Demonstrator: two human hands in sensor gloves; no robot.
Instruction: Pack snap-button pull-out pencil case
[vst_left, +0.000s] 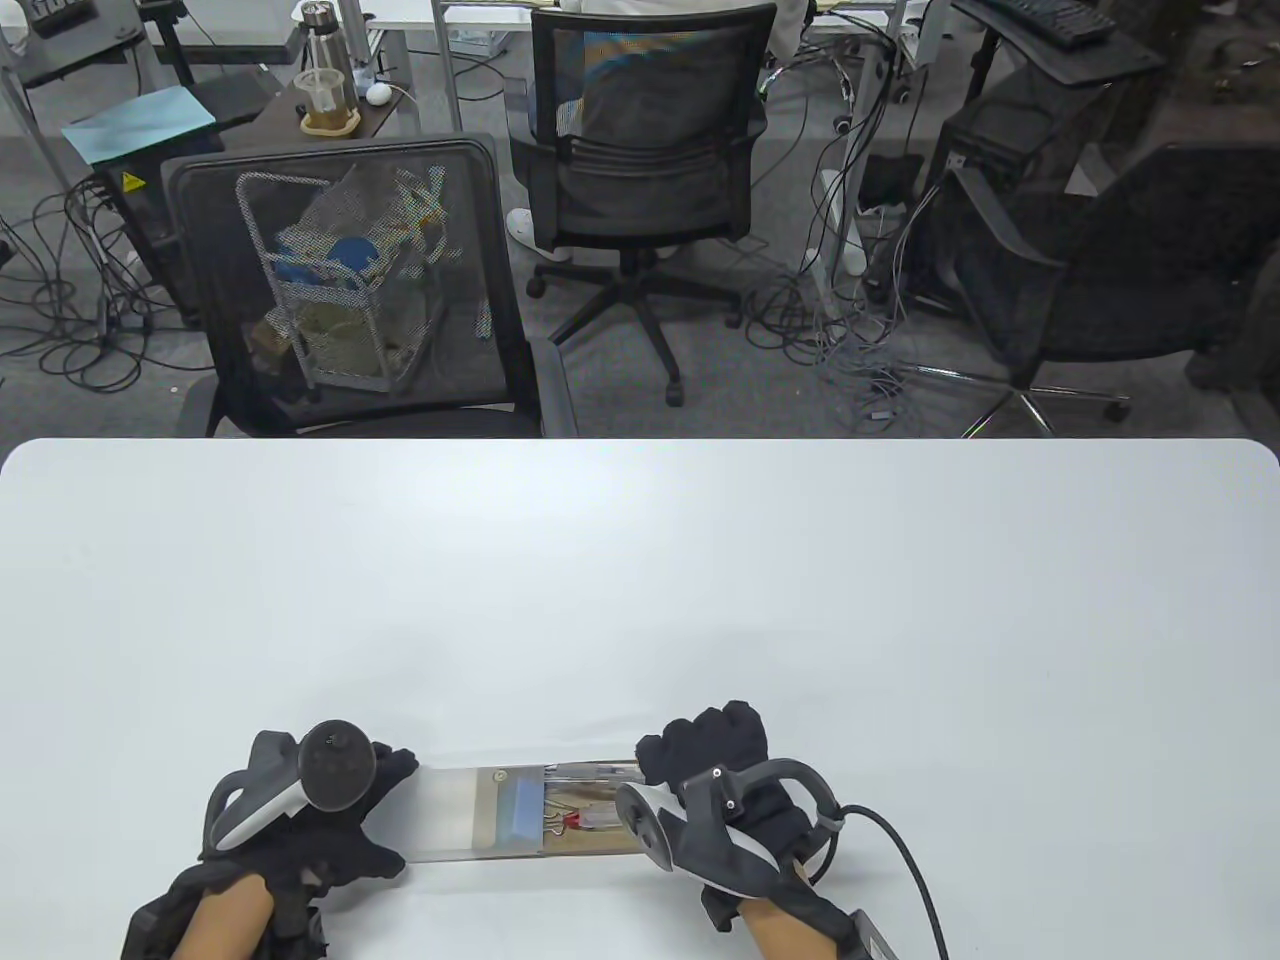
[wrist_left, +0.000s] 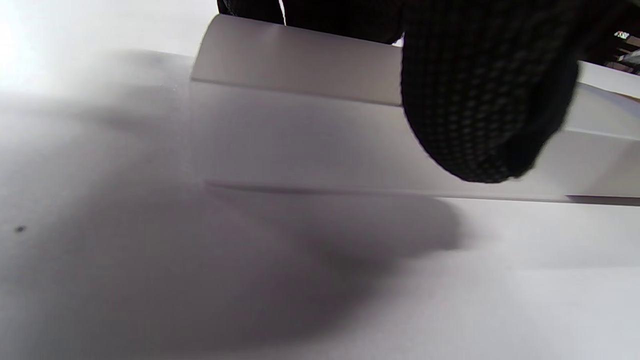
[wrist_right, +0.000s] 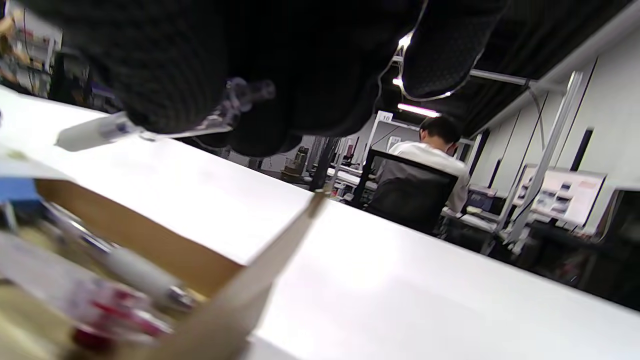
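Note:
The pencil case lies near the table's front edge. Its frosted sleeve (vst_left: 462, 815) is on the left, and the tan drawer (vst_left: 592, 848) is pulled out to the right. The drawer holds a blue eraser (vst_left: 522, 808), a red binder clip (vst_left: 573, 822) and pens. My left hand (vst_left: 385, 812) grips the sleeve's left end, with the thumb (wrist_left: 480, 100) on the sleeve's side (wrist_left: 300, 140). My right hand (vst_left: 670, 765) is over the drawer's right end. It holds a clear pen (wrist_right: 150, 131) just above the drawer's wall (wrist_right: 150, 240). A white pen (wrist_right: 135, 272) lies inside.
The white table (vst_left: 640, 600) stretches far behind the case. Black mesh chairs (vst_left: 350, 290) stand beyond its far edge. A cable (vst_left: 915, 870) trails from my right hand's tracker towards the front edge.

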